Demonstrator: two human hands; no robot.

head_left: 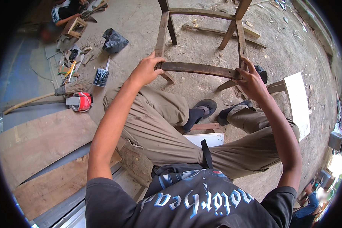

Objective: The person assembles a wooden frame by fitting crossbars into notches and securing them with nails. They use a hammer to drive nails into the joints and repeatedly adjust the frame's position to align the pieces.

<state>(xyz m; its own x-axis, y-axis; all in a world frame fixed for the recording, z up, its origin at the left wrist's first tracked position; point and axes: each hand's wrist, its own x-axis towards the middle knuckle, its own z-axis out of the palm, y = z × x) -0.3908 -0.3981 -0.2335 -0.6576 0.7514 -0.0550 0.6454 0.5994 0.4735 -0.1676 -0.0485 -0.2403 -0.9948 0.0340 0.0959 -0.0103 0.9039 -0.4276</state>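
We've got the wooden frame (197,68) in both hands: left hand (145,70) gripping its near-left corner, right hand (252,80) its near-right. It's ahead of our shoes (208,108), over the dirt floor (136,22); we can't tell if every leg touches. Red can (86,102) sits left, by the broom (60,91).
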